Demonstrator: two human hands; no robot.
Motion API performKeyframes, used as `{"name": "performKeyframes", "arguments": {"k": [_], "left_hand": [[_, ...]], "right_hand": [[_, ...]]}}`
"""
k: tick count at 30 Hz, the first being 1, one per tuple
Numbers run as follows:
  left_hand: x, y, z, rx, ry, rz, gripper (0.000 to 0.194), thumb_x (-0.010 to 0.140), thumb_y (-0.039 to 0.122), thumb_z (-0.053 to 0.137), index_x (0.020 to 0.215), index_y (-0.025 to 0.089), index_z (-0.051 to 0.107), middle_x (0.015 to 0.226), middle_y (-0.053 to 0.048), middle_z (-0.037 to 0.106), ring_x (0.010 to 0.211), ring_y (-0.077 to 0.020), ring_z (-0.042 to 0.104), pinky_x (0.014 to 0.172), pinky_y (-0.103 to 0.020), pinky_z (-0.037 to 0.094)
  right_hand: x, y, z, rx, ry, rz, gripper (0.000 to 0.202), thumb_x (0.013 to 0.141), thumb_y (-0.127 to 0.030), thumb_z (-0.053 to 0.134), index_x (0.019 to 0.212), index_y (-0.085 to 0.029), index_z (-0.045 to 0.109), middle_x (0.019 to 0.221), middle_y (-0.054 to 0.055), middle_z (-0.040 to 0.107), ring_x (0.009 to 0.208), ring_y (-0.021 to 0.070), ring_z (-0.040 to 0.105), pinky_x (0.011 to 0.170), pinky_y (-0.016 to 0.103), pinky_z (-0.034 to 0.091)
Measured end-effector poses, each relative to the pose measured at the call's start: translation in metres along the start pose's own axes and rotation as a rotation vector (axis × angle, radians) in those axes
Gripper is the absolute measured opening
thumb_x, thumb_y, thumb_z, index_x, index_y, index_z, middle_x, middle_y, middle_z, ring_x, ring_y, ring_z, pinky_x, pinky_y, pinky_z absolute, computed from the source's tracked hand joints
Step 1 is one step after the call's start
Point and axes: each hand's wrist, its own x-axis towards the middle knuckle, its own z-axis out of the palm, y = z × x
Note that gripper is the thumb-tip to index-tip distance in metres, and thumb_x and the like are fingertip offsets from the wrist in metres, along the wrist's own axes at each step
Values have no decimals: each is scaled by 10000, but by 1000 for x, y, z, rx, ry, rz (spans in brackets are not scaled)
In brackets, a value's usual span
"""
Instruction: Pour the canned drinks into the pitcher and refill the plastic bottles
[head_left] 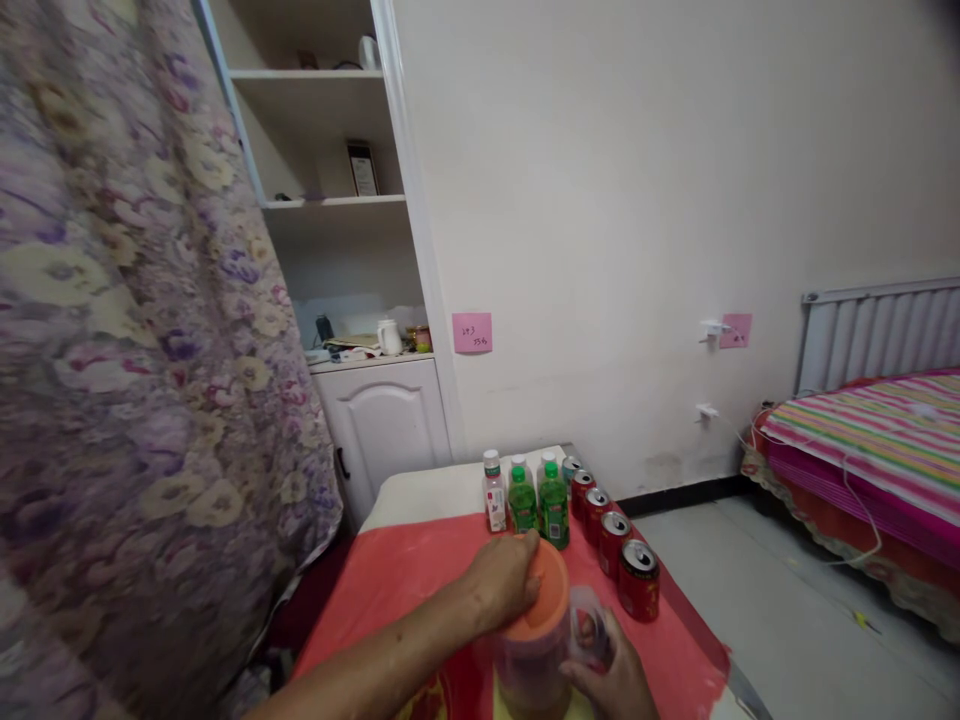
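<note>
A clear plastic pitcher with a round orange lid stands at the near edge of the red-covered table. Across the lid's top lies my left hand, its fingers curled over and gripping it. The pitcher's clear handle is held by my right hand, the fingers wrapped through it. Just beyond the pitcher are two green-capped bottles and a white-capped bottle with a pale label. A row of several drink cans, the nearest a red can, runs along the table's right side.
The table has a red cover over a pale cloth. A floral curtain hangs at the left, beside a shelf cabinet. To the right stands a bed with a striped cover, and a white cable trails down to the floor.
</note>
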Motion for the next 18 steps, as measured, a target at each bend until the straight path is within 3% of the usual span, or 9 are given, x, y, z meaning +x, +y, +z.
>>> {"name": "performKeyframes", "arguments": {"k": [6, 13, 18], "left_hand": [[1, 3, 2, -19, 39, -126, 369, 777, 232, 594, 1143, 184, 577, 1101, -155, 797, 999, -310, 768, 740, -325, 561], [2, 1, 2, -54, 66, -150, 352, 769, 250, 603, 1114, 179, 589, 1106, -150, 792, 992, -291, 764, 727, -308, 555], [3, 0, 8, -64, 77, -153, 317, 801, 260, 591, 1111, 193, 582, 1069, -126, 789, 965, -277, 760, 724, -307, 544]], "right_hand": [[5, 22, 3, 0, 57, 23, 732, 399, -338, 864, 1080, -149, 672, 1089, 145, 771, 1124, 403, 678, 931, 409, 562], [1, 11, 1, 32, -17, -10, 614, 480, -302, 823, 1057, -149, 680, 1028, 116, 780, 1033, 352, 710, 876, 358, 575], [1, 9, 0, 23, 21, 14, 753, 458, -333, 847, 1157, -127, 655, 1055, 143, 779, 1061, 371, 706, 896, 385, 577]]}}
